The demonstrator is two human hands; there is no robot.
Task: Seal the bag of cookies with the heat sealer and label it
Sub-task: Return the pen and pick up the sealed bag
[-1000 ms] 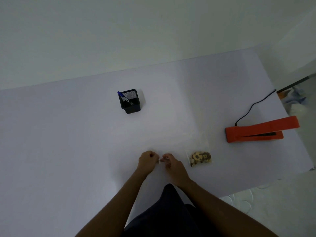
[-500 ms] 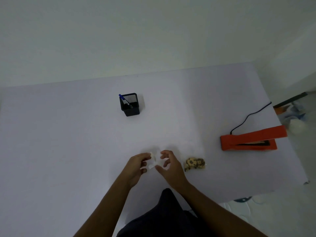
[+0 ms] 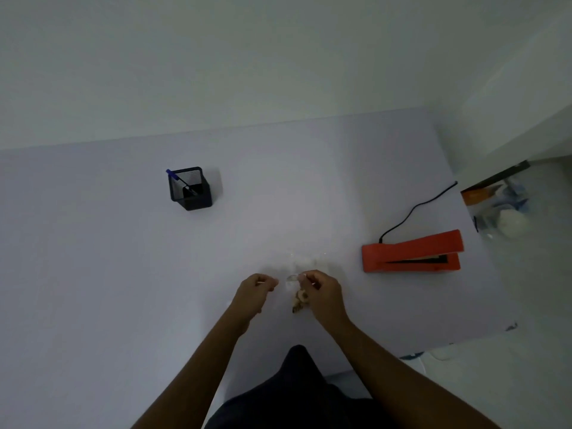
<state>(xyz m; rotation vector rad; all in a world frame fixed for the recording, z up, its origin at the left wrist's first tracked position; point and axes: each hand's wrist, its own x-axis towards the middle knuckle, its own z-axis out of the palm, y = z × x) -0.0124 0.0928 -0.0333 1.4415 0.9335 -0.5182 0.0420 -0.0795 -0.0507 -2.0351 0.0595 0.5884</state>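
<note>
Right hand: right hand [image 3: 322,292] has its fingers curled and pinches the top of the bag of cookies [image 3: 299,300], lifting it off the table; the bag hangs at the hand's nine o'clock side, tilted, with clear plastic showing above the knuckles.
Left hand: left hand [image 3: 255,291] is curled with thumb and fingertips pinched together around something small and pale; what it is cannot be told, nor whether it touches the bag.
Hands together: the two hands are near each other, a narrow gap between them, at about six o'clock from the table's centre.
Bag of cookies: clear, brown and pale cookies bunched low in it, between the two hands and closer to the right one.
Table: pale table [image 3: 108,274] fills most of the view, its far edge meeting a white wall.
Heat sealer: orange heat sealer [image 3: 411,252] lies at three o'clock from the hands, well apart from them, its arm raised with a dark gap showing underneath.
Cord: black cord [image 3: 414,209] runs from the sealer's left end toward one o'clock and off the table edge.
Pen holder: black mesh pen holder [image 3: 190,188] stands upright at eleven o'clock from the hands, well apart.
Pen: blue pen [image 3: 175,176] leans inside the holder, its cap at the top left corner.
</note>
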